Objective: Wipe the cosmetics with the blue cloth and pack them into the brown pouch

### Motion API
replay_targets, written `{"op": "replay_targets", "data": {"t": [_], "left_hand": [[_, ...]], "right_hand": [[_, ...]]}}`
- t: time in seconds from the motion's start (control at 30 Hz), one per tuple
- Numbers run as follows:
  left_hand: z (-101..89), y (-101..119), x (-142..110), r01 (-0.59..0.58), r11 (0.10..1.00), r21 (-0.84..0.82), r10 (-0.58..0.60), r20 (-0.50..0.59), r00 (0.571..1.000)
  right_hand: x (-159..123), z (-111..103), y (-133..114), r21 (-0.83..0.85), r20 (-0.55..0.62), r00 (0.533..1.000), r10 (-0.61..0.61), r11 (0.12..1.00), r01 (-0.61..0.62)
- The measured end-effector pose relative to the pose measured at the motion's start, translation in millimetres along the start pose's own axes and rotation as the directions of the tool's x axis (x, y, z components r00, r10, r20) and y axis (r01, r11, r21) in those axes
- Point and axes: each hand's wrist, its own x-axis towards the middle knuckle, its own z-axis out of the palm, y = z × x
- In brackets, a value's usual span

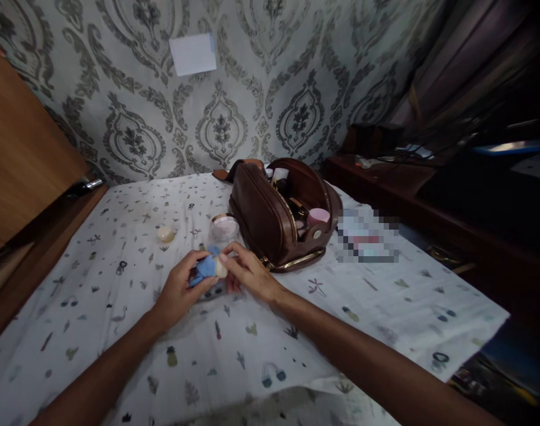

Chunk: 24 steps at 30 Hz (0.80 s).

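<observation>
Patterned wallpaper (221,118) backs the tabletop (296,355), which is covered by a printed white cloth. The open brown bag (265,219) stands toward the rear edge; its zipper mouth exposes a pink-lidded item (318,216). Left hand (179,287): fingers closed around one side of the blue-and-cream item (208,267). Right hand (247,272): thumb and fingers narrowed at its cream end. The item is located left of the bag, just in front of the round clear case (224,227). Bare cloth extends from both forearms to the front edge. No lettering is legible.
</observation>
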Motion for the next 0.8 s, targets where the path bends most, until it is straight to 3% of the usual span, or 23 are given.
{"op": "replay_targets", "data": {"t": [0.23,0.47,0.8], "left_hand": [[-1.8,3.3,1.7,0.059,0.994,-0.090,-0.058,0.007,0.998],[-5.4,5.0,9.0,0.089,0.981,-0.174,-0.104,-0.077,0.992],[-4.3,0.1,7.3,0.045,0.982,-0.183,-0.056,-0.059,0.997]], "right_hand": [[1.1,2.5,1.3,0.063,0.044,0.998,0.046,0.997,-0.049],[1.0,3.5,3.0,-0.073,-0.071,0.992,-0.100,0.993,0.095],[3.3,1.7,5.5,0.064,-0.028,0.997,-0.068,0.995,0.070]]}}
